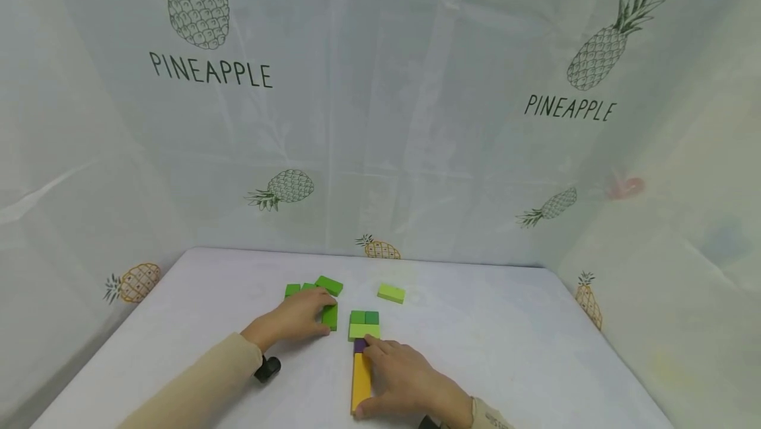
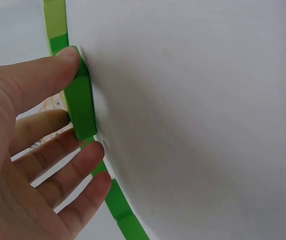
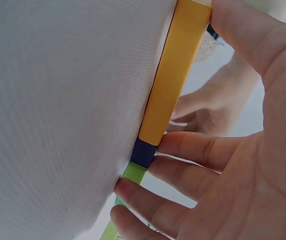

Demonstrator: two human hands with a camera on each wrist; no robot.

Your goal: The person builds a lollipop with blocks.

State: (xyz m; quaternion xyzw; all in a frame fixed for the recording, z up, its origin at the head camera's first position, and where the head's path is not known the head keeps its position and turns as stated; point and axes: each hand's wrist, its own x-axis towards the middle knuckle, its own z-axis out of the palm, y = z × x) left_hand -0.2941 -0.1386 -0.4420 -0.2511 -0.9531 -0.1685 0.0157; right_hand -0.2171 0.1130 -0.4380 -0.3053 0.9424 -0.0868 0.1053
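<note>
My left hand [image 1: 296, 316] pinches a green block [image 1: 329, 318] between thumb and forefinger. In the left wrist view the thumb covers part of this block [image 2: 81, 110], while the other fingers spread beside it. My right hand [image 1: 404, 375] holds a long yellow block [image 1: 360, 386], thumb at its near end and fingers along its far part. A small dark purple block [image 3: 143, 152] sits against the far end of the yellow one. Beyond it comes a light green block [image 1: 364, 331], with two small green blocks [image 1: 358, 317] behind that.
Several green blocks [image 1: 329, 285] lie beyond my left hand, some partly covered by it. A lone light green block [image 1: 391, 293] rests farther back on the white table [image 1: 487, 336]. Pineapple-printed curtain [image 1: 404, 118] stands behind the table and along its sides.
</note>
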